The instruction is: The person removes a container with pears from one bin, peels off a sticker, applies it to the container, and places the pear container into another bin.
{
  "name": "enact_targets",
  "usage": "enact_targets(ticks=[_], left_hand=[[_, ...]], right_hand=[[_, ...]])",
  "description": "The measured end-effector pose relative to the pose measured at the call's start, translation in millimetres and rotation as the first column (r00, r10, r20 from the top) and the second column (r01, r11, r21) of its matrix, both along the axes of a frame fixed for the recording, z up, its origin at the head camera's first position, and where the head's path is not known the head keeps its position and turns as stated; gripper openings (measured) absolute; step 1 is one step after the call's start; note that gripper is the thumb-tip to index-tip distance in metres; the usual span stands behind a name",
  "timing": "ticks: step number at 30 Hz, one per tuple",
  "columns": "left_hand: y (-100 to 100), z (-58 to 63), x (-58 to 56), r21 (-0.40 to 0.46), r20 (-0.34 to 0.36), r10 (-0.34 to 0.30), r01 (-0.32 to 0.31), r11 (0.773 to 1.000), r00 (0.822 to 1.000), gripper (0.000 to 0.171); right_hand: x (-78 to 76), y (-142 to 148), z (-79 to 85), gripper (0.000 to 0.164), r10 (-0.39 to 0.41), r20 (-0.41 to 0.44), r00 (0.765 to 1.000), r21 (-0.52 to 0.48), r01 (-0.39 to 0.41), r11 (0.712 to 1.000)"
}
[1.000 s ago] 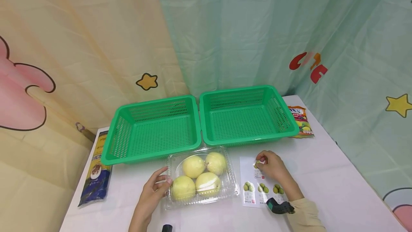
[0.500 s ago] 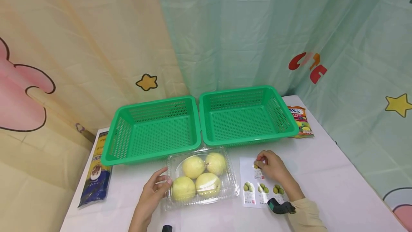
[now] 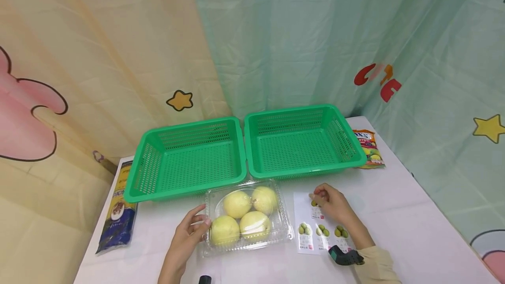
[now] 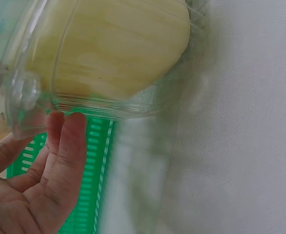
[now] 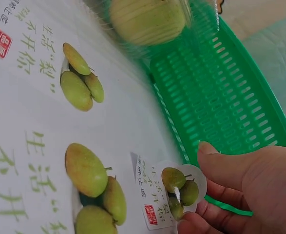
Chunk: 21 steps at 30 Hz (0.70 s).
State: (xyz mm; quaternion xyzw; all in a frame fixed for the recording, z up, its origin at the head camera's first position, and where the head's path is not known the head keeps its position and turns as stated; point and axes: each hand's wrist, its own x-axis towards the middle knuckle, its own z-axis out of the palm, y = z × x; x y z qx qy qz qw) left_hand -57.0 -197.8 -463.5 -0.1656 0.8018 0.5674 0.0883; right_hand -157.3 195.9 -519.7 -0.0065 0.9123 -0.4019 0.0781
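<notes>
Hands (image 3: 186, 231) (image 3: 334, 205) touch a label (image 5: 174, 192) and a box (image 3: 279, 222) of four pears (image 3: 254, 224).

Your right hand (image 3: 333, 203) has eased slightly left; your thumb (image 3: 314, 197) has slid up and left across the label (image 3: 317, 213), uncovering more of its printed fruit (image 3: 314, 204); your black wrist device (image 3: 345, 256) has shifted a little right.
</notes>
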Motion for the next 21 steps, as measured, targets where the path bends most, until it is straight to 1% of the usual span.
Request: enact_targets(ticks=[3, 8, 14, 21], left_hand=[[-0.1, 0.0, 0.5, -0.002, 0.001, 0.002, -0.002, 1.0, 1.0, 0.058], [-0.1, 0.0, 0.1, 0.011, -0.002, -0.003, 0.003, 1.0, 1.0, 0.058], [0.7, -0.5, 0.3, 0.008, -0.004, 0.005, -0.005, 1.0, 1.0, 0.057], [0.4, -1.1, 0.0, 0.011, -0.002, 0.008, -0.008, 1.0, 1.0, 0.057]], right_hand=[[0.1, -1.0, -0.6, 0.028, 0.022, 0.0, 1.0, 0.006, -0.022, 1.0], [1.4, -0.1, 2.0, 0.021, 0.033, 0.012, 0.999, 0.046, -0.033, 0.998], [2.2, 2.1, 6.1, 0.013, 0.053, 0.014, 0.999, 0.038, -0.053, 0.998], [4.5, 2.8, 6.2, 0.013, 0.03, 0.045, 0.999, 0.022, -0.031, 0.999]])
